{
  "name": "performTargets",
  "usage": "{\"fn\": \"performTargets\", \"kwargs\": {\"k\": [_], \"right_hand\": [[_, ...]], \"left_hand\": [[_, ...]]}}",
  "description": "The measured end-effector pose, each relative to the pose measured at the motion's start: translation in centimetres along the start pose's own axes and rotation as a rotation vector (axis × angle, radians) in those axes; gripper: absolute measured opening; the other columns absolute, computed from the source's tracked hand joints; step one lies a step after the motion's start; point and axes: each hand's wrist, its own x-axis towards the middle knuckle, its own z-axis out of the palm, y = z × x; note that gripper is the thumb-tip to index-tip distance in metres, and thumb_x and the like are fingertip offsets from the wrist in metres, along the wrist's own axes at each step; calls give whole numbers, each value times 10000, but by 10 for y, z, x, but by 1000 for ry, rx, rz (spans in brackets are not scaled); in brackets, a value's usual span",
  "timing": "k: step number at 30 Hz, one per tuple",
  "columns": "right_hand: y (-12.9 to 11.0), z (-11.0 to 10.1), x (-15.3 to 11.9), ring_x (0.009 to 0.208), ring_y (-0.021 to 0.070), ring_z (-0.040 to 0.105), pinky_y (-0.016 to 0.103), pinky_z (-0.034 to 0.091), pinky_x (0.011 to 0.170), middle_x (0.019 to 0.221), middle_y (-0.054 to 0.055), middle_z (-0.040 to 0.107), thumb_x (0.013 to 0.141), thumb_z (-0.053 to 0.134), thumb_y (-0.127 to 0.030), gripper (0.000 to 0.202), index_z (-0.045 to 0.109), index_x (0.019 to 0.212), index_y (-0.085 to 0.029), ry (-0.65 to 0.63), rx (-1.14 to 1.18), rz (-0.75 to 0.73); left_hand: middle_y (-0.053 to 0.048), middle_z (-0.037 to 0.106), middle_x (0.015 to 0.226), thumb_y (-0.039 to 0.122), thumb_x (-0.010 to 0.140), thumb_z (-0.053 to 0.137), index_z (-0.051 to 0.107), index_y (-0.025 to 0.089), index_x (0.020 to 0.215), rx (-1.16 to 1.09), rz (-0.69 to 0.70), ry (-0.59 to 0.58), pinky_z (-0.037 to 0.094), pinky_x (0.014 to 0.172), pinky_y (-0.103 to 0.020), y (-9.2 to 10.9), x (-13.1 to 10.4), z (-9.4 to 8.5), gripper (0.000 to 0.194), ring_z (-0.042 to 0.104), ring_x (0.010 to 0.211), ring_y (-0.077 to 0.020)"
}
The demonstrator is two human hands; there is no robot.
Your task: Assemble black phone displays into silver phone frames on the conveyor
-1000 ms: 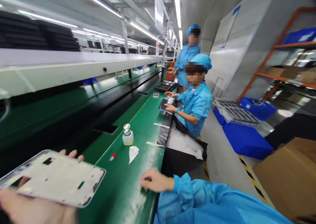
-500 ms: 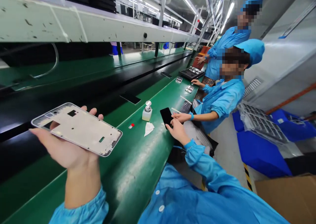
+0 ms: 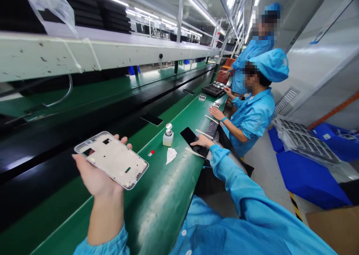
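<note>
My left hand point(image 3: 99, 178) holds a phone frame point(image 3: 117, 159), a pale plate with a metal rim and small cut-outs. The frame rests over the palm, with fingertips showing past its far edge and the thumb at its left end. Toward the right edge of the green bench point(image 3: 157, 187), my right hand point(image 3: 202, 140) grips the near end of a black phone screen point(image 3: 188, 135). Its thumb and fingers are closed on that end and partly hidden. A thin pale strip point(image 3: 195, 152) lies just below the screen.
A pump bottle point(image 3: 168, 138), a white cloth point(image 3: 171, 155) and a small red-and-white piece point(image 3: 151, 152) stand or lie mid-bench. Another dark phone panel point(image 3: 152, 118) lies on the conveyor side. A co-worker's hand point(image 3: 216, 113) rests farther along, near a black tray point(image 3: 213, 89).
The co-worker's hand has drawn back from the black screen, and my right hand now has its near end. My left hand, still holding the frame, appears farther right and lower.
</note>
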Motion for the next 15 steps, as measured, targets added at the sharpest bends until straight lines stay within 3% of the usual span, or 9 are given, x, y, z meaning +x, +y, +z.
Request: {"fn": "performTargets", "kwargs": {"k": [3,6,8,10,12,15], "right_hand": [[8,7,-18,938,187,775,346,702,821,1140,74,772,1120,759,-398,294,737,1249,-134,11,147,-105],[16,18,-39,909,228,792,377,722,787,1057,103,782,1163,632,-435,336,738,1271,-135,123,271,-249],[16,26,-55,969,282,809,451,738,873,1037,134,793,1171,536,-453,416,725,1385,-150,210,330,-374],[10,35,-72,1135,317,804,525,700,1059,1167,166,806,1160,491,-438,499,653,1559,-186,271,363,-511],[-2,48,-91,1370,324,729,567,591,1247,1413,171,759,1140,488,-410,560,580,1668,-245,290,374,-638],[-24,69,-118,1540,336,601,622,471,1357,1642,134,627,1095,536,-374,608,559,1700,-315,285,329,-851]], "left_hand": [[-156,854,918,696,1167,125,692,82,1510,85,-18,35,660,564,-349,-1,1,6,903,801,641,-265],[-211,863,1032,624,1194,168,637,65,1570,225,-203,-71,673,594,-343,-18,-8,4,821,830,702,-272],[-226,862,1111,609,1201,263,681,74,1514,287,-322,-172,693,672,-336,-37,-16,-3,748,853,796,-273],[-223,861,1149,627,1187,388,737,81,1434,336,-380,-293,696,732,-318,-59,-23,-13,694,863,872,-275],[-206,865,1149,639,1157,506,727,101,1477,379,-380,-396,694,741,-314,-79,-30,-24,664,868,919,-292],[-187,871,1127,625,1116,625,671,137,1578,397,-358,-465,711,770,-353,-99,-36,-36,673,872,961,-329]]}}
